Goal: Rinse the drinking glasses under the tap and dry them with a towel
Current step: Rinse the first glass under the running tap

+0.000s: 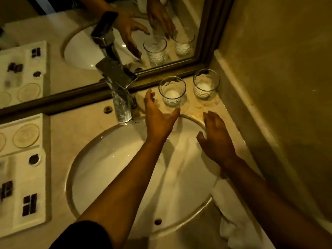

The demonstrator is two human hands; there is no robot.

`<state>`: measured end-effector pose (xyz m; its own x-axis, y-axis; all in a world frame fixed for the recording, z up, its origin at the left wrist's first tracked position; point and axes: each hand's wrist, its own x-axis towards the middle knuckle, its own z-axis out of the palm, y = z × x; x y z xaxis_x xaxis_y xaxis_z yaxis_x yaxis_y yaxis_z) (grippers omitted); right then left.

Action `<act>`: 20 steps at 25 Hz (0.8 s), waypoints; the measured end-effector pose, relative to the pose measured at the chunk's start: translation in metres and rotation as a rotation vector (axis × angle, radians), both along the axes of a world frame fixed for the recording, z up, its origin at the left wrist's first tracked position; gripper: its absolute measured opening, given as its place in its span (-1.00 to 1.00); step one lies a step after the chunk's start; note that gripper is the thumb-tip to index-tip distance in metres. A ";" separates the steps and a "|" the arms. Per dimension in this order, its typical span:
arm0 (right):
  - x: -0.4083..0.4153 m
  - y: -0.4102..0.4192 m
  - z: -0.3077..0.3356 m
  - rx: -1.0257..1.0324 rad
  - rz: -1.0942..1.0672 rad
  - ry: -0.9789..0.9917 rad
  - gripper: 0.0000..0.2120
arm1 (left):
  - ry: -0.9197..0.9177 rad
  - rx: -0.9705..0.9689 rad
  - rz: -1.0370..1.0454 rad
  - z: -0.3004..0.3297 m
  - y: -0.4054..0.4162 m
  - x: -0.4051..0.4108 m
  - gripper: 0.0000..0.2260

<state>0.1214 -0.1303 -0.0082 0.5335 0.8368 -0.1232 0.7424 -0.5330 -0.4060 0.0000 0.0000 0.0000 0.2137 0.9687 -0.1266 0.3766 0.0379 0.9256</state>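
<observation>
Two glasses (172, 91) (206, 83) stand upright; left hand (158, 115) and right hand (215, 135), fingers spread, grasp nothing.

I'm looking at two clear glass tumblers (172, 91) (206, 83) with ribbed lower walls, sitting on mottled, polished stone counter (75, 121). The tap (119, 90) is gleaming chrome metal, the basin (111, 159) is shining glossy white ceramic, and soft white cloth towel (231, 209) is lying matt beside it.

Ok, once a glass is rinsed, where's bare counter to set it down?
Bare counter lies left of the tap, between it and the white tray, and along the sink rim's left side. The back-right corner is crowded: both glasses stand there, with both hands reaching in. A white towel covers the right edge.
</observation>
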 end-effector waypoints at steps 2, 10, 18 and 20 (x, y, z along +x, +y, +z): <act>0.006 0.016 -0.008 -0.008 0.005 -0.075 -0.33 | 0.015 0.031 -0.032 -0.006 0.015 0.012 0.02; 0.020 0.035 -0.043 0.056 0.122 -0.157 -0.44 | 0.008 0.119 -0.049 -0.021 0.041 0.035 -0.01; 0.021 0.031 -0.045 0.126 0.097 -0.044 -0.42 | -0.042 0.118 0.086 -0.022 0.029 0.038 -0.12; 0.022 0.031 -0.047 0.154 0.099 -0.015 -0.42 | -0.035 0.114 0.075 -0.017 0.022 0.033 -0.12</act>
<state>0.1434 -0.0994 -0.0548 0.4487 0.8935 0.0182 0.7947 -0.3896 -0.4655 0.0334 0.0216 -0.0172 0.1421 0.9898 -0.0088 0.3440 -0.0410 0.9381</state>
